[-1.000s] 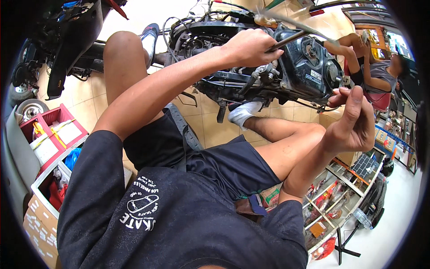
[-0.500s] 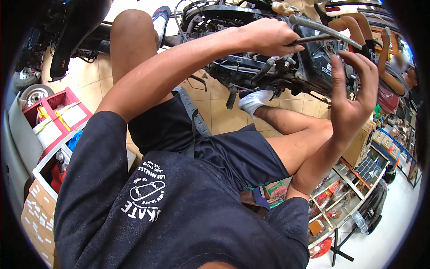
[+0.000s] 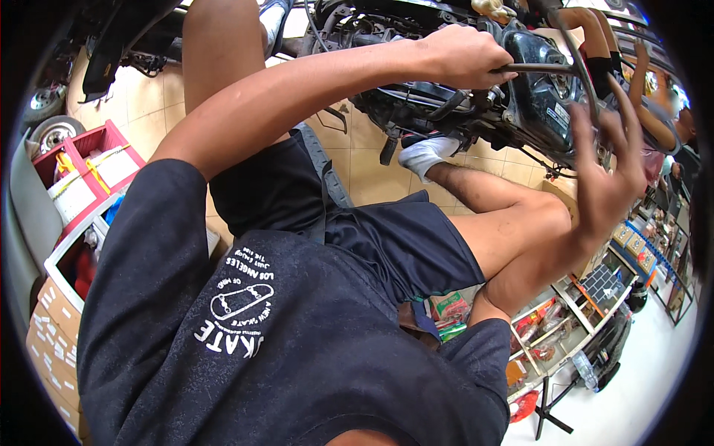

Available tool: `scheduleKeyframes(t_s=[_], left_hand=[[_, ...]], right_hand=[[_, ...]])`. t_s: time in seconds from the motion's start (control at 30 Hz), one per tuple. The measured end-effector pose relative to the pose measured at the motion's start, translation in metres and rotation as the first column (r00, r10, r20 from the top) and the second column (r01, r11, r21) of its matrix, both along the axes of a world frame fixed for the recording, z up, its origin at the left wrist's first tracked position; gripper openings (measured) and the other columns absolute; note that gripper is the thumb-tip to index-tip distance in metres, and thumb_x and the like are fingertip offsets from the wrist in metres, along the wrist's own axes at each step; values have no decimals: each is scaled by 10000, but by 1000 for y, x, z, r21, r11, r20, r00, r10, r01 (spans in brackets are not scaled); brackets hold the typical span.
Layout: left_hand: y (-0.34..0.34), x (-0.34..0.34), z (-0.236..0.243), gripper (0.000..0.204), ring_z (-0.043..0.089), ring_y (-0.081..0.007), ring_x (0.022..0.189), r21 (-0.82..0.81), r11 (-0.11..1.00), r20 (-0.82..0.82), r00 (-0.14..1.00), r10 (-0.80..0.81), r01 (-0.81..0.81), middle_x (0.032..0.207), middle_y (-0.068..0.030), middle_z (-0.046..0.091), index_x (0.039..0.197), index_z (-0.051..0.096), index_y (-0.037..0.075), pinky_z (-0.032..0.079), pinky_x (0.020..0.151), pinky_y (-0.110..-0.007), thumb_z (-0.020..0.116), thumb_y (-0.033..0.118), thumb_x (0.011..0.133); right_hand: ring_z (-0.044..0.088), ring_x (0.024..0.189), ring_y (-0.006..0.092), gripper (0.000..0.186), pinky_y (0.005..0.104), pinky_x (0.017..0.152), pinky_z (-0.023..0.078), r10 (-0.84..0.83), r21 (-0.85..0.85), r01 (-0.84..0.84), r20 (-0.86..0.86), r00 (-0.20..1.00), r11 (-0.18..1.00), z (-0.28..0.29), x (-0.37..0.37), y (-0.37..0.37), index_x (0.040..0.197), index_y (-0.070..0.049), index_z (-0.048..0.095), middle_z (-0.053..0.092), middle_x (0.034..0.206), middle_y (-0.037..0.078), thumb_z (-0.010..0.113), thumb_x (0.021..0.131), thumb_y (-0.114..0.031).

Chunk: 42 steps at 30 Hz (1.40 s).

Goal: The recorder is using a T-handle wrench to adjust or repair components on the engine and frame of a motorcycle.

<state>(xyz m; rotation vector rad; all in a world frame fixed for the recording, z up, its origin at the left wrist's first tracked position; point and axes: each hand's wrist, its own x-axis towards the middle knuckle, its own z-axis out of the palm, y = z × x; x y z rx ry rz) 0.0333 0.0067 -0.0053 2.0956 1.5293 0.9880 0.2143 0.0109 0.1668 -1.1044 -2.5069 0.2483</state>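
My left hand (image 3: 468, 58) is closed round the slim shaft of a metal T-handle wrench (image 3: 547, 68), held up over the motorcycle. Its long crossbar stands nearly upright at the shaft's far end. My right hand (image 3: 611, 167) is raised by the crossbar's lower end, fingers apart and blurred; whether they touch the bar I cannot tell. Below and behind the wrench lies the partly stripped motorcycle (image 3: 409, 100), with bare frame, cables and a glossy black part (image 3: 529, 93). The wrench's tip is hidden by my left hand.
Another person's leg (image 3: 587, 33) and arm are at the upper right. A red divided box (image 3: 111, 137), a small wheel (image 3: 56, 135) and cardboard boxes (image 3: 56, 327) stand left. A metal parts rack (image 3: 595, 320) is at right, a plastic bottle (image 3: 585, 369) beside it.
The wrench's crossbar has turned from slanting sideways to nearly upright. My right hand has moved slightly right and down. The left keeps hold of the shaft, and the view has shifted slightly.
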Motion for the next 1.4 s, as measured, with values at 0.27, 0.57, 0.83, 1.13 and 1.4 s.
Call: scheduleKeyframes(t_s=[0.27,0.57,0.83,1.13,1.4], left_hand=[[7,-3,-12,421,638,-336,596,-102,992,135,987,91,-78,675,-161,652,949,738,45,532,586,-439,565,425,996],[-6,-15,-4,383,691,-385,743,-202,979,53,998,20,-9,785,-193,697,1019,738,78,569,713,-485,533,401,991],[-2,-2,-10,336,696,-397,745,-86,992,64,995,-82,88,816,-190,707,985,729,95,570,703,-498,562,385,953],[-7,7,-7,195,677,-365,701,-48,998,38,998,-49,51,732,-173,661,836,661,57,558,619,-466,632,247,871],[-5,12,-2,208,684,-375,713,-116,992,0,999,46,-46,753,-190,682,842,722,55,560,634,-483,631,240,820]], right_hand=[[492,420,123,232,233,480,436,45,-25,-77,-623,781,997,-16,11,8,932,126,702,594,550,117,658,954,-101],[592,518,161,189,247,499,499,61,98,3,-637,769,995,-20,-4,4,903,110,707,663,666,150,637,952,-58],[674,946,213,170,284,838,545,119,239,8,-511,851,971,-28,-18,15,1076,63,709,704,1105,140,663,936,-20],[665,1016,193,173,325,933,496,81,278,-19,-213,974,960,-19,-5,19,1062,5,742,726,1083,113,689,943,-109],[617,588,145,219,267,559,507,188,90,-169,-620,762,982,12,37,-3,957,118,700,703,785,203,636,952,-91]])
